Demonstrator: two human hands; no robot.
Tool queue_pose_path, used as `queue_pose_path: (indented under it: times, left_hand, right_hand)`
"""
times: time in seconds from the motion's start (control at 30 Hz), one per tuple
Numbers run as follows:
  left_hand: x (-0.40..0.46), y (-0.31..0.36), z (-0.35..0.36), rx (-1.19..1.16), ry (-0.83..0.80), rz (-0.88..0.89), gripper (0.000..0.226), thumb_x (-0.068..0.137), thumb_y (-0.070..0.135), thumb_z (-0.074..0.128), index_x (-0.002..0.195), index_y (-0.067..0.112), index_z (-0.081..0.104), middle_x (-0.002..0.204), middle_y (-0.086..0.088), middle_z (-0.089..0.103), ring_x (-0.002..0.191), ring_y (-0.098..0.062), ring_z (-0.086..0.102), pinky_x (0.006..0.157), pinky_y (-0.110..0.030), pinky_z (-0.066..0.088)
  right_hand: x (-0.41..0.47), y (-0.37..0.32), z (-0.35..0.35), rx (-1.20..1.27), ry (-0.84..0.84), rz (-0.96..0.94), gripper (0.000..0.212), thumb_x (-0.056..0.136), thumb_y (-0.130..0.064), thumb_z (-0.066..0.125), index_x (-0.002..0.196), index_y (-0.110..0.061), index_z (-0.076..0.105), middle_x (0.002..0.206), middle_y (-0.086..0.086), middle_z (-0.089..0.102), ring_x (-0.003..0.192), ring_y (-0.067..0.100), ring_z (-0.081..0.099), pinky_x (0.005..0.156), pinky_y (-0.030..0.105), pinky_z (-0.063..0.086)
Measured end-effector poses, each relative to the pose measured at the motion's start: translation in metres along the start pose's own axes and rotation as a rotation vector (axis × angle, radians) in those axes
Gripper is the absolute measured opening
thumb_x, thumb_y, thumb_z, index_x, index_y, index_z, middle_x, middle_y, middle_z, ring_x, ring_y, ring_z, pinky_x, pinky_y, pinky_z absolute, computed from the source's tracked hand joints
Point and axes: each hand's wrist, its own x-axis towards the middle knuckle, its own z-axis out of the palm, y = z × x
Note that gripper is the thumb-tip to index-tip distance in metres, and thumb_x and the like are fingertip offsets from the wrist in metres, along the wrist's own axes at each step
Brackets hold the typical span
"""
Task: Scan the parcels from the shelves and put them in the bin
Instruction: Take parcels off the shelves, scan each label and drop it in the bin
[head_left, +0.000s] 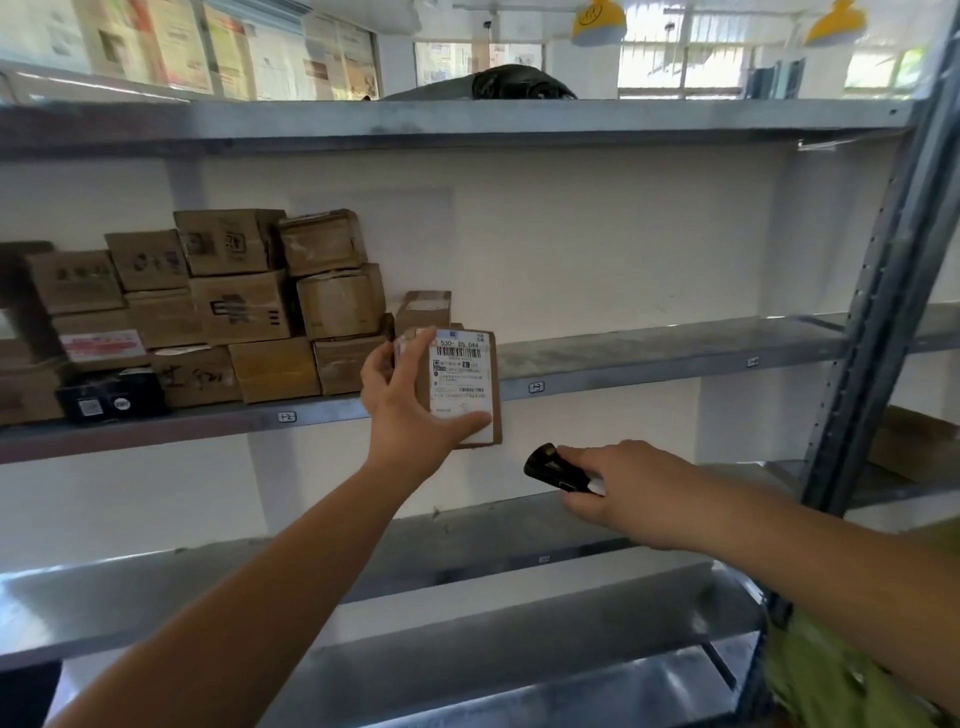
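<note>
A grey metal shelving unit (675, 348) with a perforated upright at the right carries several boards set against a white wall. On the middle board, at its left part, stands a stack of brown cardboard parcels (234, 306) three layers high, with a small black box (111, 397) at the front edge beside them, and one more small brown carton (423, 307) just right of the stack. The top board (467, 122) bears a crumpled black plastic bag (514, 83), and a brown cardboard piece (914, 441) lies on a lower board beyond the upright at the far right.
</note>
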Motion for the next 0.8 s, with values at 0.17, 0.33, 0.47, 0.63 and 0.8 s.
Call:
queue_pose_path:
  times: [0.17,0.33,0.47,0.63,0.8]
  left_hand:
    - [-0.018,0.000,0.022,-0.068,-0.092,-0.004,0.112,0.058,0.031,0.103,0.138,0.063,0.032,0.156,0.010,0.019,0.145,-0.018,0.030,0.119,-0.036,0.036]
    - [-0.049,-0.008,0.055,-0.099,-0.221,-0.059,0.111,0.057,0.033,0.103,0.140,0.060,0.034,0.152,0.006,0.027,0.135,-0.011,0.039,0.109,-0.020,0.037]
    - [-0.078,-0.016,0.095,-0.167,-0.316,-0.123,0.111,0.058,0.028,0.103,0.146,0.050,0.040,0.147,0.006,0.034,0.128,-0.008,0.046,0.108,-0.024,0.042]
    - [-0.115,-0.021,0.163,-0.318,-0.481,-0.239,0.110,0.048,0.047,0.101,0.138,0.067,0.040,0.147,0.011,0.047,0.130,-0.007,0.053,0.107,-0.044,0.054]
    - [-0.144,-0.001,0.240,-0.385,-0.620,-0.318,0.106,0.046,0.048,0.102,0.137,0.058,0.048,0.141,0.007,0.056,0.125,-0.009,0.060,0.098,-0.042,0.059]
  right_hand:
    - [-0.004,0.021,0.025,0.061,-0.025,0.069,0.055,0.100,-0.053,0.059,0.151,-0.043,0.042,0.115,-0.011,0.066,0.085,0.003,0.059,0.072,0.024,0.051]
    - [-0.020,0.057,0.068,0.231,-0.024,0.205,0.051,0.098,-0.058,0.058,0.147,-0.050,0.044,0.115,-0.013,0.063,0.093,0.006,0.061,0.086,0.030,0.056]
    - [-0.044,0.099,0.109,0.267,-0.012,0.375,0.063,0.087,-0.079,0.051,0.145,-0.056,0.040,0.111,-0.007,0.064,0.093,0.012,0.063,0.085,0.035,0.057]
    - [-0.087,0.141,0.140,0.334,0.060,0.555,0.062,0.089,-0.074,0.054,0.144,-0.043,0.051,0.107,-0.006,0.064,0.094,0.011,0.062,0.073,0.019,0.047]
    - [-0.128,0.178,0.143,0.409,0.092,0.745,0.063,0.098,-0.053,0.061,0.156,-0.037,0.042,0.119,0.003,0.064,0.094,0.012,0.053,0.067,0.017,0.037]
